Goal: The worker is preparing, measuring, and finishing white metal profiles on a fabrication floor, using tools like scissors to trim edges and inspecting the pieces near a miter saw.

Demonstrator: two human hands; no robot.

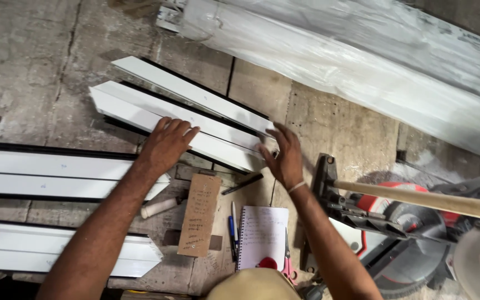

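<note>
Three white profile strips with mitred ends (184, 114) lie side by side on the worn wooden work surface (340, 122). My left hand (165, 143) rests flat on the nearest strip, fingers spread. My right hand (283, 156) presses against the right ends of the strips, palm open, with a thin band on the wrist. Neither hand grips anything.
More white profile pieces (56, 172) lie at the left. Below the hands sit a cardboard piece (198, 214), a spiral notebook (262, 236), pens (232, 228), a black marker (242, 184) and a white tube (159, 207). A red mitre saw (406, 239) stands at right under a wooden handle (423, 200). Plastic-wrapped bundles (362, 61) lie behind.
</note>
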